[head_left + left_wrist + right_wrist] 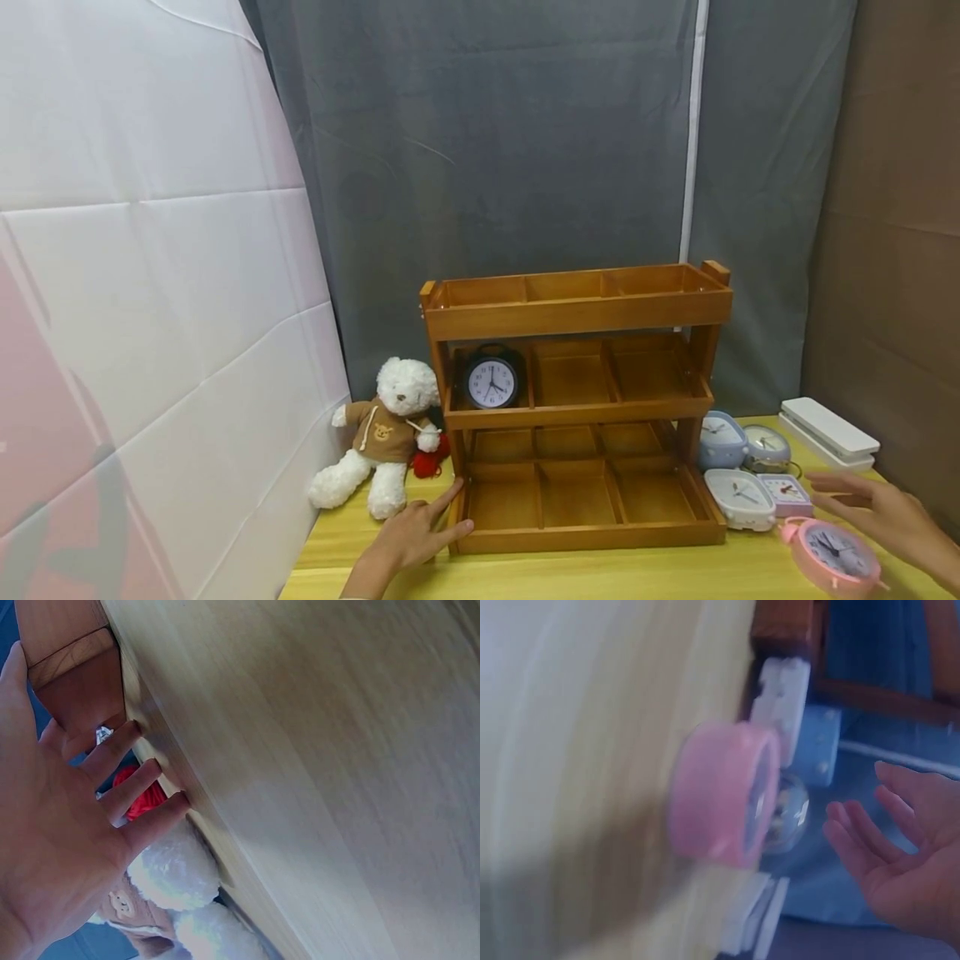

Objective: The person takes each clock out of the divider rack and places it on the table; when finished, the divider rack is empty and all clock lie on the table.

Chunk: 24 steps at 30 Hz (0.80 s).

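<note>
My left hand point(408, 537) rests at the lower left front corner of a three-tier wooden shelf point(577, 315), fingers spread. In the left wrist view its fingertips point(154, 766) touch the table and nothing is gripped. My right hand point(881, 510) is in the air at the right, fingers loosely bent and holding nothing. Beneath and beside it lies a pink twin-bell alarm clock point(834, 552), face up. Close by are a white clock point(738, 497), a small purple square clock point(786, 495), a blue clock point(722, 439) and a round clock point(767, 447). A black alarm clock point(491, 383) stands in the middle tier's left compartment.
A white teddy bear point(386, 442) in a brown hoodie sits left of the shelf, with a red thing point(427, 460) by its paw. White flat objects point(828, 429) lie stacked at the back right of the yellow wooden table point(585, 575). Fabric panels surround it.
</note>
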### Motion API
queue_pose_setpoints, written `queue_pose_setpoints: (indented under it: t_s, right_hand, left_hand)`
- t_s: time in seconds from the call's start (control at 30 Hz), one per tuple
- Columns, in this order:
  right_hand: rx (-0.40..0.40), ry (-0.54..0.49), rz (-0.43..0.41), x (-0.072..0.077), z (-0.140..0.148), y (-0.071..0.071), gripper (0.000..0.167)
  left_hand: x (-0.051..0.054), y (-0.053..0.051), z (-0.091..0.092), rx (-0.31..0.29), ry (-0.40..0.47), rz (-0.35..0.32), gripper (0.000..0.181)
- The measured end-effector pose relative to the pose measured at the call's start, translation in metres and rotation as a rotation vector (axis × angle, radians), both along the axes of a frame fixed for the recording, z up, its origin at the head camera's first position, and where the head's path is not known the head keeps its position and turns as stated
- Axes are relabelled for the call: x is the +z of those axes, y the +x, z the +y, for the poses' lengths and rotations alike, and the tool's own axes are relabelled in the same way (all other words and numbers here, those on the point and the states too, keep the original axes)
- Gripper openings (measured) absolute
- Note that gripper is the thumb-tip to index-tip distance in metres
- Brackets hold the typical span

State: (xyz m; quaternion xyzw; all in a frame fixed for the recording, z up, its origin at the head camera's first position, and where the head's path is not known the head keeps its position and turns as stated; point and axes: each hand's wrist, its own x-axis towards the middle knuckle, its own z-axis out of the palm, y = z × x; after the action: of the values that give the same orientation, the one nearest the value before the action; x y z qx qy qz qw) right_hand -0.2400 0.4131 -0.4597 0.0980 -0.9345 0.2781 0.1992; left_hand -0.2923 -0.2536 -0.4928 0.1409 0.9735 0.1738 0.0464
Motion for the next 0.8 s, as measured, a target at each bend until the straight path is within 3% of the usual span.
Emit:
queue_pose_setpoints:
  t_s: [0.3, 0.8]
  right_hand:
    - [0.148, -0.053, 0.153, 0.023, -0.041, -0.002, 0.027]
    - [0.229, -0.084, 0.100, 0.061, -0.093, -0.006, 0.030]
  left_hand:
    - [-0.004, 0.000, -0.001, -0.018, 0.006, 0.014, 0.078]
    - [0.001, 0.001, 0.000, -0.037, -0.001, 0.043, 0.079]
